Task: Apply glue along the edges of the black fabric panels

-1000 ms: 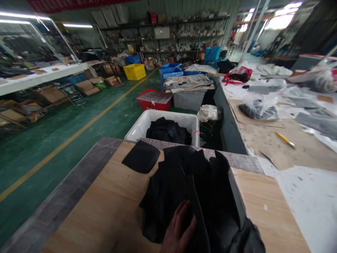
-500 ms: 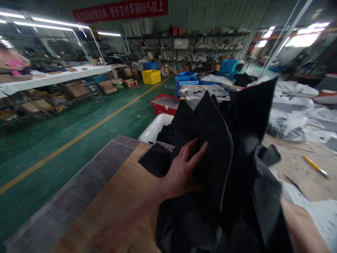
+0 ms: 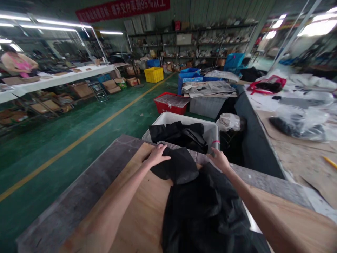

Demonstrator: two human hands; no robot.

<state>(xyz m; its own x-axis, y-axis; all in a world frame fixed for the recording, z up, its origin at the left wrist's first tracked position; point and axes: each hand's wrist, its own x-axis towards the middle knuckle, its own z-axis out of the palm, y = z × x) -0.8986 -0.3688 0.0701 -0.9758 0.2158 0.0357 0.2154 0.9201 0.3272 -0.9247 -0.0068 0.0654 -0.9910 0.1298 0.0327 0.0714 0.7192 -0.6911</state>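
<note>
My left hand (image 3: 157,155) rests at the far edge of a flat black fabric piece (image 3: 181,167), its thumb and fingers apart. My right hand (image 3: 220,160) is open beside the near right corner of a white plastic bin (image 3: 214,131), with nothing seen in it. Inside the bin lie loose black fabric pieces (image 3: 179,133). Between my forearms a crumpled heap of black fabric (image 3: 202,211) covers part of the wooden board (image 3: 147,207).
A red crate (image 3: 171,107) stands beyond the bin, near a grey tub (image 3: 207,107). On the right, a worktable (image 3: 289,154) bears plastic bags and a yellow pen (image 3: 330,162). Across the green floor, a person (image 3: 19,63) is at a long white table (image 3: 60,79).
The upright black pieces between my hands have gone from them, and black pieces now lie in the bin. Both hands have come apart, and my right hand now shows.
</note>
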